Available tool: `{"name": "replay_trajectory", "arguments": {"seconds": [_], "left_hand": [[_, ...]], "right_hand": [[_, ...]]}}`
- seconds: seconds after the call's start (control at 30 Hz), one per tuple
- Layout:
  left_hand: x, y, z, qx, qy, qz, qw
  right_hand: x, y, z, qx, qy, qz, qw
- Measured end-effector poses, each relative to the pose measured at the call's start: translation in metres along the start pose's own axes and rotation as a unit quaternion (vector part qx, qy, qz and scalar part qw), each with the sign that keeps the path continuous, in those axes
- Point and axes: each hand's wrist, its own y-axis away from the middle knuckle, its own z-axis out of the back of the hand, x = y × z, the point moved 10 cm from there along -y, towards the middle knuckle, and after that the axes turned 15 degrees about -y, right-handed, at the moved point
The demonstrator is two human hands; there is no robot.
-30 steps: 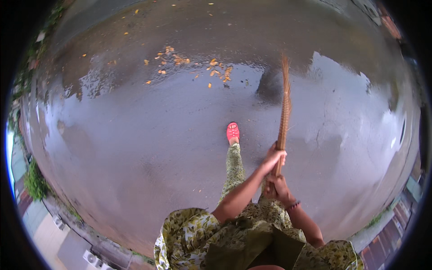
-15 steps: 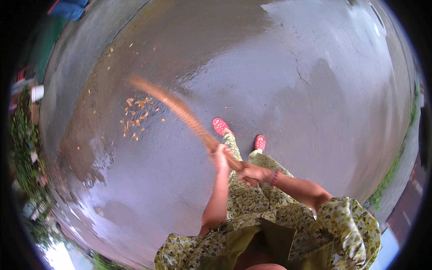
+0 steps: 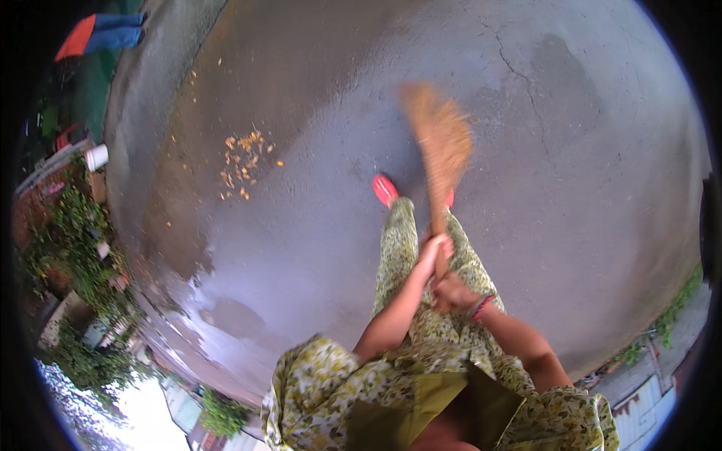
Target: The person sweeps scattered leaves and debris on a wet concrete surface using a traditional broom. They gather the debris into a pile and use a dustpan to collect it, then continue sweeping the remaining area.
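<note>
Both my hands grip the handle of a straw-coloured broom (image 3: pixel 444 139), whose bristles are blurred by motion and fan out ahead of my feet. My left hand (image 3: pixel 435 252) is wrapped round the handle higher up, nearer the bristles. Lower down, by the handle's end, my right hand (image 3: pixel 451 292) is closed on it, with a red bracelet (image 3: pixel 483 307) at the wrist. Off to the left of the broom, a loose heap of yellow-brown leaves (image 3: pixel 244 158) lies on the wet pavement (image 3: pixel 323 203), apart from the bristles.
Red clogs (image 3: pixel 384 189) are on my feet, the right one partly behind the broom. Plants (image 3: pixel 83 233) and a white bucket (image 3: pixel 96 156) line the left edge. At the far left stands a person in blue trousers (image 3: pixel 116 31). A crack (image 3: pixel 519 71) runs across the pavement.
The broom has swung from the left, over by the leaves, to the right in front of my feet. Both hands moved right with it. More of the person at far left shows.
</note>
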Motion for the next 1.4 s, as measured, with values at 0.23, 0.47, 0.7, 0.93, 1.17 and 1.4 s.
{"name": "replay_trajectory", "arguments": {"seconds": [0.23,0.47,0.7,0.93,1.17,1.4], "left_hand": [[-0.106,0.021,0.067,-0.287,0.092,-0.119,0.946],[-0.082,-0.031,-0.210,0.057,0.014,-0.055,0.997],[-0.094,-0.162,-0.286,0.237,-0.104,-0.014,0.966],[-0.029,-0.071,-0.176,-0.095,0.100,0.007,0.990],[0.045,0.007,-0.213,0.067,-0.094,0.009,0.993],[0.101,0.002,-0.054,-0.025,0.050,0.115,0.992]], "right_hand": [[0.067,-0.032,-0.024,0.170,0.006,-0.105,0.980],[0.153,0.079,0.139,-0.086,0.075,0.195,0.974],[0.238,0.018,0.169,-0.182,0.089,0.198,0.959],[0.143,0.054,0.173,0.018,0.094,0.012,0.995],[0.025,0.118,0.171,-0.152,-0.017,0.087,0.984],[-0.035,0.041,0.094,-0.054,0.118,-0.038,0.991]]}}
